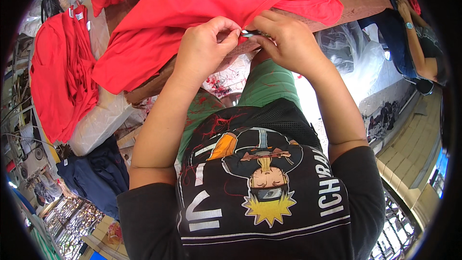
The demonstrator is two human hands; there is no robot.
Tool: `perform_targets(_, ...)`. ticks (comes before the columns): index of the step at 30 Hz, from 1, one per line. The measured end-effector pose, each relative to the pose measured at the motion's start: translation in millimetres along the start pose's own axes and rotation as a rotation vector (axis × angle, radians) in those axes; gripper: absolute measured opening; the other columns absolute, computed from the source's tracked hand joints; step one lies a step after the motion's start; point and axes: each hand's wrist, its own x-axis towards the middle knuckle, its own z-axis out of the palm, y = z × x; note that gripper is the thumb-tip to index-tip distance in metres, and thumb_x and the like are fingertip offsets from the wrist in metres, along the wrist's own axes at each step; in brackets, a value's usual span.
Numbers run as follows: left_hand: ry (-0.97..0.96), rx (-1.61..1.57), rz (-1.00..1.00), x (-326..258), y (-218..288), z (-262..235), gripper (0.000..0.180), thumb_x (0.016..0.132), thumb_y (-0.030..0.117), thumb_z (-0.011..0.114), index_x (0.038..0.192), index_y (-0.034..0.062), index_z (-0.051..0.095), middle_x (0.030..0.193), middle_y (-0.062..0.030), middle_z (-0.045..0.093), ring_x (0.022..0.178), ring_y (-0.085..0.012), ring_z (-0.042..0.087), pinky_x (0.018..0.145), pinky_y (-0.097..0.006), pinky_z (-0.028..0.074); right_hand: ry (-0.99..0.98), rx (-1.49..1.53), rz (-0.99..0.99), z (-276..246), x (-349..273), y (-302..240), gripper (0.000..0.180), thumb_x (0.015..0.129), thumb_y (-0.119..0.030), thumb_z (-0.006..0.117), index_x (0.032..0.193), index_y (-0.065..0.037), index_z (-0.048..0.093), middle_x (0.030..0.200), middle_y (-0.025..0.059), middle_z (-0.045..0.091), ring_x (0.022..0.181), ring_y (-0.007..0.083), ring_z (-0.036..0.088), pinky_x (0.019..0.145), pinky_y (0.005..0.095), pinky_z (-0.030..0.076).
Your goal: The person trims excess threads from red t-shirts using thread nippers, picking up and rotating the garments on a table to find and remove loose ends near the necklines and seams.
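Note:
A red garment [207, 7] lies spread over a brown-covered work surface [361, 9] in front of me. My left hand [209, 43] is closed at the garment's near edge, thumb and forefinger pinching the red cloth; a thread between them would be too small to make out. Close beside it, my right hand [291, 41] is closed around small dark thread snips [248, 33]. Their metal tips point left toward my left fingertips, right by the cloth's edge. The grip end is mostly hidden in my right palm.
More red garments [62, 77] hang in a pile at the left, over a plastic-wrapped bundle [98, 123]. Below them is a navy garment [94, 173]. Clear plastic sheeting [344, 50] lies at the right, near another person's arm [414, 43]. Red thread scraps litter my lap.

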Motion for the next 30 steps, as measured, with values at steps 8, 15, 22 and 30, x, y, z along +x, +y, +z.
perform_targets(8,-0.619,-0.396,0.346,-16.9,15.6,-73.8,0.022,0.091,0.016,0.057,0.08,-0.0008,0.068,0.081,-0.0123,0.066,0.079,-0.0179,0.063,0.074,-0.03,0.049,0.046,-0.047,0.1,-20.2,1.8,-1.8,0.016,0.083,-0.02,0.064,0.095,-0.009,0.062,0.09,0.0081,0.064,0.08,0.0333,0.063,0.066,0.0435,0.05)
perform_targets(15,-0.028,-0.035,0.27,-30.1,2.8,-61.5,0.011,0.082,0.013,0.071,0.085,0.0028,0.067,0.086,-0.0079,0.066,0.077,-0.0143,0.063,0.069,-0.03,0.049,0.051,0.249,0.222,-23.2,8.7,-8.8,0.02,0.083,-0.015,0.069,0.1,-0.006,0.063,0.087,0.0118,0.066,0.078,0.03,0.065,0.067,0.0378,0.05)
perform_targets(22,0.262,0.459,0.474,-8.6,-31.3,-16.1,0.021,0.076,0.009,0.073,0.097,0.0072,0.07,0.098,-0.0087,0.066,0.089,-0.0251,0.062,0.084,-0.034,0.049,-0.028,0.434,0.215,12.0,11.2,-7.2,0.017,0.089,-0.007,0.065,0.105,-0.002,0.063,0.083,0.0043,0.064,0.076,0.0076,0.056,0.069,0.025,0.046)
perform_targets(30,0.12,-0.089,0.219,-23.7,-20.6,-51.7,0.016,0.089,0.01,0.062,0.084,-0.0038,0.068,0.089,-0.0079,0.069,0.085,-0.017,0.065,0.078,-0.028,0.049,-0.116,0.72,0.345,22.7,7.8,16.5,0.022,0.092,-0.011,0.063,0.11,0.001,0.061,0.099,0.003,0.064,0.091,0.0076,0.058,0.083,0.0247,0.047)
